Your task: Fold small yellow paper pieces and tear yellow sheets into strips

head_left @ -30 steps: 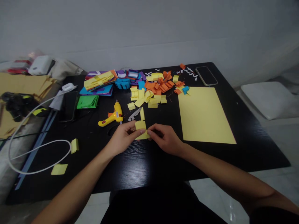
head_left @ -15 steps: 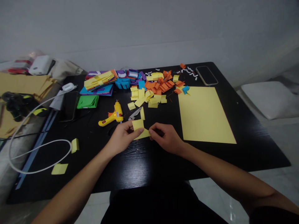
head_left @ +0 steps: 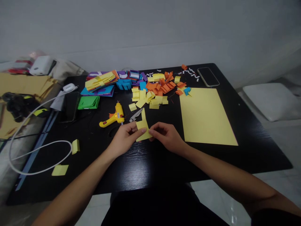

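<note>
Between my hands is a piece of yellow paper [head_left: 141,126], held just above the black table near its middle. My left hand [head_left: 125,137] pinches it, thumb on top and fingers underneath. The fingertips of my right hand [head_left: 166,136] close on its right edge. Just beyond the hands lie grey-handled scissors [head_left: 135,115], partly hidden, with a yellow paper strip beside them. A yellow glue gun [head_left: 114,116] rests to the left of the scissors. Farther back spreads a heap of folded yellow paper pieces [head_left: 154,101], with orange paper pieces [head_left: 162,87] behind it.
A large yellow sheet [head_left: 207,116] and a phone [head_left: 208,77] lie on the right. Stacked coloured paper [head_left: 101,81], green paper [head_left: 88,102] and a dark phone [head_left: 70,106] are at the back left. A white cable [head_left: 42,146] loops near two yellow pieces on the left.
The yellow paper in my hands has shifted slightly right and been turned, its two parts now closer together. My right fingers have moved onto its edge near my left thumb.
</note>
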The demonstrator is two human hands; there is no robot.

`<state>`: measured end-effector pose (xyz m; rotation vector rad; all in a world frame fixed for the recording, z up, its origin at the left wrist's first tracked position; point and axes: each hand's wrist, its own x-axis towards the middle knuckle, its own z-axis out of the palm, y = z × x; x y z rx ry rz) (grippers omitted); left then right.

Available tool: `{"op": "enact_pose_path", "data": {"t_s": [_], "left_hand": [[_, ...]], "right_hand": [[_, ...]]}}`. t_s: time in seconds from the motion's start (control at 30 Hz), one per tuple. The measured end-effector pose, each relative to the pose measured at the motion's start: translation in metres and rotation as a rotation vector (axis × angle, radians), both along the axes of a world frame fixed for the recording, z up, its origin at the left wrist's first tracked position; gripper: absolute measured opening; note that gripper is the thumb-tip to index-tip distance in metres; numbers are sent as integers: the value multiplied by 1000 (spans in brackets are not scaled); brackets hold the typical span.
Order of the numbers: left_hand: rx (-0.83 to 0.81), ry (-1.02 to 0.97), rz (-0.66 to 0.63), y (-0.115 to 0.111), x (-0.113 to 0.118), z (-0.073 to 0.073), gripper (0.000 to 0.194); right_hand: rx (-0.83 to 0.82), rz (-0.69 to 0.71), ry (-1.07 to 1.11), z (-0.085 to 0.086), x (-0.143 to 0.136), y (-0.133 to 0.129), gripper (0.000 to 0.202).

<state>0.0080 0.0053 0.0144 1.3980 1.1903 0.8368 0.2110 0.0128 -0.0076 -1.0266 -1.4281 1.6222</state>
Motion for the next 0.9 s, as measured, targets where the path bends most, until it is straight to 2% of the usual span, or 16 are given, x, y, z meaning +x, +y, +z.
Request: {"op": "enact_pose_path", "data": {"t_s": [0.17, 0.33, 0.67, 0.9], "left_hand": [[-47, -9, -47, 3, -7, 0, 25], [-41, 10, -60, 2, -5, -2, 23], [-23, 28, -101, 0, -7, -3, 24], [97, 152, -117, -2, -9, -6, 24]], "right_hand": [[-86, -74, 72, -3, 1, 5, 32], [-128, 7, 53, -1, 0, 3, 35], [-95, -20, 33, 1, 1, 4, 38], [-20, -7, -7, -1, 2, 4, 35]]}}
